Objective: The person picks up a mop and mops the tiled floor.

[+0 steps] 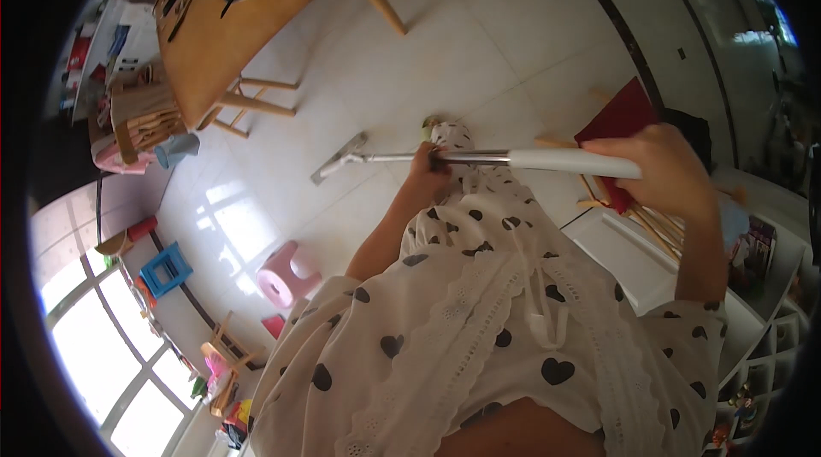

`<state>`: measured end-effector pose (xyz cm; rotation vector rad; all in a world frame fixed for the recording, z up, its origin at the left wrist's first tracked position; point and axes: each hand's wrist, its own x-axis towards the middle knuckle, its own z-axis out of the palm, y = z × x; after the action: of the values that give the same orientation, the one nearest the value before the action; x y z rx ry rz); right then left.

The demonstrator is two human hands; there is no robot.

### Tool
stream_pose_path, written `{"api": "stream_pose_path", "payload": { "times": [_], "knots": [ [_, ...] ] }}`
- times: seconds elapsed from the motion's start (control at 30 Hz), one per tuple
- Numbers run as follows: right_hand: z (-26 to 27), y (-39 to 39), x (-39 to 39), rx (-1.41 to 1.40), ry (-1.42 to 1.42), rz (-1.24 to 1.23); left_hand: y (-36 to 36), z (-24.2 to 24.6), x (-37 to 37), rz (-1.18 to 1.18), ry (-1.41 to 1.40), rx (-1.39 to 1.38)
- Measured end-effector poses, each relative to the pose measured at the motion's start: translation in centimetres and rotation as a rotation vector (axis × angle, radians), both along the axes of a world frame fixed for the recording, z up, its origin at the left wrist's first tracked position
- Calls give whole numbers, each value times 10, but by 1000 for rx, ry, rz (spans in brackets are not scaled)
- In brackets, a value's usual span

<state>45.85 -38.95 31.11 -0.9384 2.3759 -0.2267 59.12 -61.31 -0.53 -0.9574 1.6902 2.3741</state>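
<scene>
A flat-headed floor mop crosses the view, with its grey head (338,158) resting on the pale tiled floor (359,85) left of my feet. My left hand (434,170) is closed around the metal part of the mop pole (478,158), near a dark collar. Farther up, my right hand (670,168) grips the white handle sleeve (571,162) at its end. The pole runs roughly level across the picture, above my patterned white clothing. One foot in a greenish slipper (428,126) shows just beyond my left hand.
A wooden table (276,8) with dishes stands at upper left, chairs around it. A pink stool (287,274) and a blue stool (165,269) are at lower left. A chair with a red cloth (619,123) and a white cabinet (625,252) are at right.
</scene>
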Motion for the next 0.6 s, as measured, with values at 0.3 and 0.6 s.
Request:
{"api": "stream_pose_path", "payload": {
  "times": [0.3, 0.6],
  "knots": [
    [-106, -52, -74, -207, 42, 328, -77, -75, -35, 830, -484, 606],
    [-143, -104, -191, -258, 164, 745, -89, -83, -130, 909, -801, 549]
  ]
}}
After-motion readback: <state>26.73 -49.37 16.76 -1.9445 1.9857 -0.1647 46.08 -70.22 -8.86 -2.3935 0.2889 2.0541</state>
